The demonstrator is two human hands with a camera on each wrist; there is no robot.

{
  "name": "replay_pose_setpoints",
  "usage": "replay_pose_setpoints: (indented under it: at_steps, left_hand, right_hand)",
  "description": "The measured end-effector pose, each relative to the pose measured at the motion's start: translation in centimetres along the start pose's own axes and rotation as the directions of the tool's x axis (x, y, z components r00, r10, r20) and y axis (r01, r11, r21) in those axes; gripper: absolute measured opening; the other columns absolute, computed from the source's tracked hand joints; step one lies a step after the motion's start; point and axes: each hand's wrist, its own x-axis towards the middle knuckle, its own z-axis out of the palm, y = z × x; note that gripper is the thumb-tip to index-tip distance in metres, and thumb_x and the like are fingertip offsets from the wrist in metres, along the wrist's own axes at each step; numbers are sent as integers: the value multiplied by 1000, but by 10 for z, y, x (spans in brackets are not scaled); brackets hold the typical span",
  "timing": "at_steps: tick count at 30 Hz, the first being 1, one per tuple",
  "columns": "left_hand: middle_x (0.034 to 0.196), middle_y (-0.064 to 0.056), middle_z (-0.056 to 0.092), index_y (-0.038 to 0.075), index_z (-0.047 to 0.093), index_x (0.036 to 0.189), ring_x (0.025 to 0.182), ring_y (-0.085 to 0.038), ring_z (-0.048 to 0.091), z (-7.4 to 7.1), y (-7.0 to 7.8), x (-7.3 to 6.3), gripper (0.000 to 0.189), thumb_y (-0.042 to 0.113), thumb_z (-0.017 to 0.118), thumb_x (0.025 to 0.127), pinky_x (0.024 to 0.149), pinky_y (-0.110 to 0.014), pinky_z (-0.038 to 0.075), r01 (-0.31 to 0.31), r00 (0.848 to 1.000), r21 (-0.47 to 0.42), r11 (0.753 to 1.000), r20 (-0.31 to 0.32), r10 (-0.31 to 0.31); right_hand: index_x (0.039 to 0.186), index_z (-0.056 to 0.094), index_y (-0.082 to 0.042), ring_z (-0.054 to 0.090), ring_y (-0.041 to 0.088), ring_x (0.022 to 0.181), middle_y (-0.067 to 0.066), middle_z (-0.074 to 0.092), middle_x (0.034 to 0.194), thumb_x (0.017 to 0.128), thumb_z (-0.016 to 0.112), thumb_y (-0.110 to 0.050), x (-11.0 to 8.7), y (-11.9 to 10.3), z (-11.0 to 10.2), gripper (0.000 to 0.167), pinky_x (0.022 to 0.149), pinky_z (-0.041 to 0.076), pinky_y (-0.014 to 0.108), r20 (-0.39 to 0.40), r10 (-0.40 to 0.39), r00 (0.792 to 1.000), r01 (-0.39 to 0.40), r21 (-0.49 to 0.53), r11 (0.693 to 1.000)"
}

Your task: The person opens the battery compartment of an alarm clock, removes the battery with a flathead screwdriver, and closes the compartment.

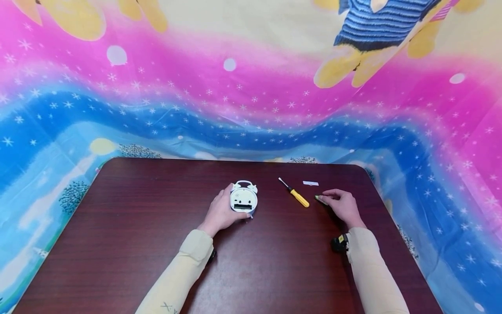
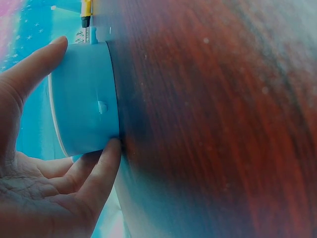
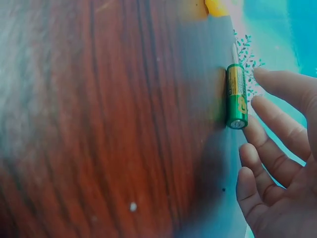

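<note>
A small alarm clock (image 1: 243,200) with twin bells and a handle lies face down on the table, its white back up and the dark battery slot uncovered. My left hand (image 1: 223,212) grips its round side, thumb on one side and fingers on the other. In the left wrist view the pale blue casing (image 2: 84,99) shows between thumb and fingers. A green and gold battery (image 3: 237,96) lies on the table at the fingertips of my right hand (image 1: 344,206). In the right wrist view that hand's fingers are loosely bent beside the battery, not closed round it.
A screwdriver (image 1: 299,197) with a yellow handle lies between the clock and the battery, its tip pointing to the back left. Behind the battery is a small white flat piece (image 1: 310,183). The dark wooden table (image 1: 129,226) meets a patterned cloth (image 1: 251,100) at the back.
</note>
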Motion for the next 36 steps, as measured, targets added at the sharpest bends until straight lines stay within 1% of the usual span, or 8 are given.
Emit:
replay_pose_setpoints:
  at_steps: [3,7,13,19,26,30,33,36]
  left_hand:
    - [142,-23,50,-1,31,157,129,-40,48,-1,1,-1,116,38,94,68,107,-50,39,3,1000,-1,1000,0,-3]
    - [141,-23,51,-2,32,156,128,-40,49,-2,3,-1,114,37,94,68,106,-51,39,-5,1000,-3,1000,-8,5]
    - [141,-23,51,-2,32,156,128,-40,49,-2,2,-1,114,36,94,69,106,-51,39,-2,1000,-5,1000,-9,2]
    - [141,-23,51,-2,32,156,129,-40,49,-3,4,-2,114,36,94,69,107,-51,39,-4,1000,-6,1000,-10,4]
    - [140,-23,51,-3,32,156,128,-40,50,-3,4,-3,114,36,94,69,106,-51,39,-13,1000,-7,1000,-12,13]
    - [140,-23,52,-3,32,156,128,-40,50,-3,4,-2,114,36,94,68,106,-51,39,-16,1000,-7,1000,-15,15]
    - [140,-24,52,-3,33,155,128,-40,49,-2,3,-2,113,36,94,68,106,-51,39,-17,1000,-4,1000,-17,17]
    - [140,-24,51,-3,33,155,128,-40,49,-2,3,-2,113,36,94,68,106,-52,39,-12,1000,-4,1000,-13,12]
  right_hand:
    - [115,76,-6,61,28,90,13,71,106,95,74,-34,1,-4,1,34,78,49,38,-23,-3,1000,3,1,1000]
    - [114,76,-7,60,27,87,12,71,102,95,75,-34,3,-10,3,33,74,49,37,-31,-15,999,15,3,1000]
    - [113,76,-7,60,27,85,12,71,104,95,75,-30,7,-16,5,29,74,50,39,-23,-54,998,54,-25,998]
    - [111,76,-7,61,29,88,14,71,108,94,76,-28,15,-23,6,27,76,50,41,-25,-94,995,93,-59,994]
    - [118,75,-3,59,33,95,20,67,117,96,74,-28,26,-31,4,33,80,50,44,4,-81,997,81,-76,994]
    - [116,76,-3,58,32,94,20,68,116,98,72,-25,35,-33,4,30,78,48,42,7,-82,997,83,-78,994]
    - [115,76,-3,57,32,93,20,69,116,98,71,-22,42,-36,3,27,77,46,42,10,-91,996,91,-101,991]
    - [117,75,-1,58,34,97,22,69,117,98,70,-20,47,-40,1,28,78,46,44,31,-95,995,98,-129,987]
